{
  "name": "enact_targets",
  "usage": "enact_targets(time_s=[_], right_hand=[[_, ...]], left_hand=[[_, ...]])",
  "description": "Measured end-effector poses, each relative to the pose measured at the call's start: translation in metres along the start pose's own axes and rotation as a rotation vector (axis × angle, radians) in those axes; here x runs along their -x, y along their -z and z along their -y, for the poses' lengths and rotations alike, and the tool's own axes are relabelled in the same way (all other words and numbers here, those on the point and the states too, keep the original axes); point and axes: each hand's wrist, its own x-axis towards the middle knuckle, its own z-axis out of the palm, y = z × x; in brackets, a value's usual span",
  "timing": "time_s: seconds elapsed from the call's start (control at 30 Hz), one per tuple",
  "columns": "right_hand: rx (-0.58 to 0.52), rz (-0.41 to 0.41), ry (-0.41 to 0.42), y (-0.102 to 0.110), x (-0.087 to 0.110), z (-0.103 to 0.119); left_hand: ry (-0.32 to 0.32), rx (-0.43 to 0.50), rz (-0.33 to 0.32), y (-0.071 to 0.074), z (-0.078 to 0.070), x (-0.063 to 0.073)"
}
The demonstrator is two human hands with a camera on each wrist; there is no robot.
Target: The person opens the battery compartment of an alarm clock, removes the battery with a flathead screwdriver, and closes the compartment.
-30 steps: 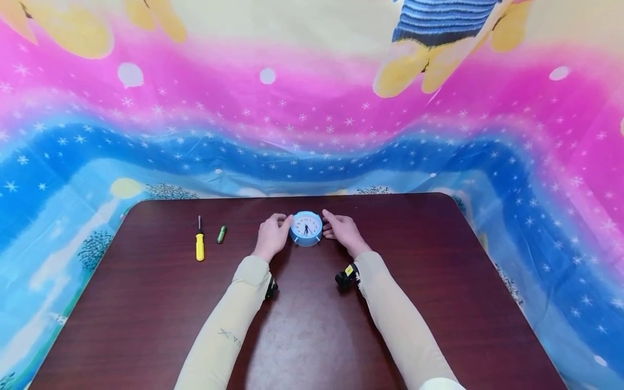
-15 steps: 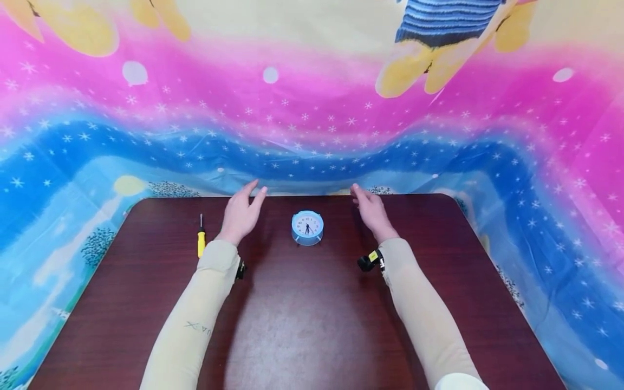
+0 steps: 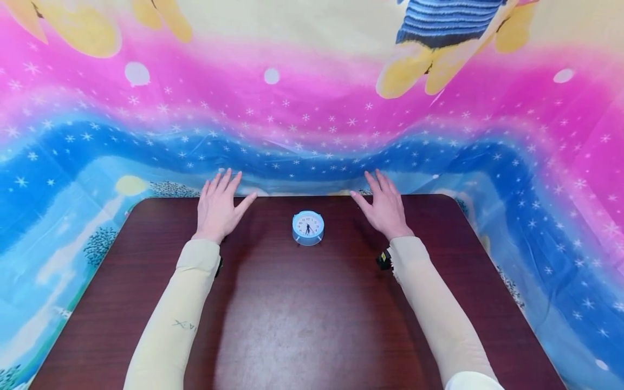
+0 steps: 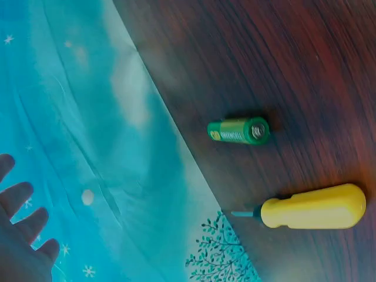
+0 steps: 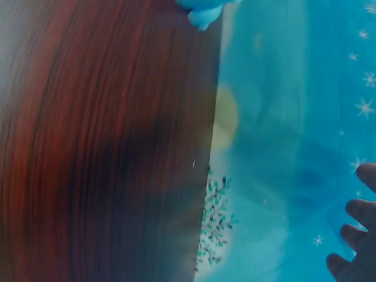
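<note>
A light blue alarm clock (image 3: pixel 308 228) stands upright on its small legs near the back of the table, its white dial facing me. To its left my left hand (image 3: pixel 218 208) is raised with fingers spread, holding nothing. My right hand (image 3: pixel 384 208) mirrors it on the clock's right, fingers straight and apart from the clock. In the left wrist view, a green battery (image 4: pixel 238 130) and a yellow-handled screwdriver (image 4: pixel 314 207) lie on the table; the left hand and arm hide them in the head view. Part of the clock (image 5: pixel 202 13) shows in the right wrist view.
The dark red-brown table (image 3: pixel 302 314) has rounded back corners. Behind it and along its sides hangs a colourful cloth (image 3: pixel 312 108) with snowflakes and cartoon figures. A black wrist camera (image 3: pixel 384 260) sits on the right sleeve.
Both hands have left the clock's sides, moved outward and up, and spread their fingers. The clock stays in place. The screwdriver and battery are now covered by the left hand in the head view.
</note>
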Motion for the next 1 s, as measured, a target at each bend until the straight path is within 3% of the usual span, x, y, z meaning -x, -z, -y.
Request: enact_targets(time_s=[0.17, 0.3, 1.0], right_hand=[[0.119, 0.03, -0.001, 0.003, -0.001, -0.007], [0.151, 0.047, -0.013, 0.004, 0.0, -0.009], [0.156, 0.097, -0.059, -0.001, 0.003, -0.017]], left_hand=[[0.02, -0.044, 0.047, 0.0, 0.002, -0.001], [0.035, -0.056, 0.062, -0.001, 0.002, -0.001], [0.078, -0.074, 0.099, -0.015, 0.007, 0.003]])
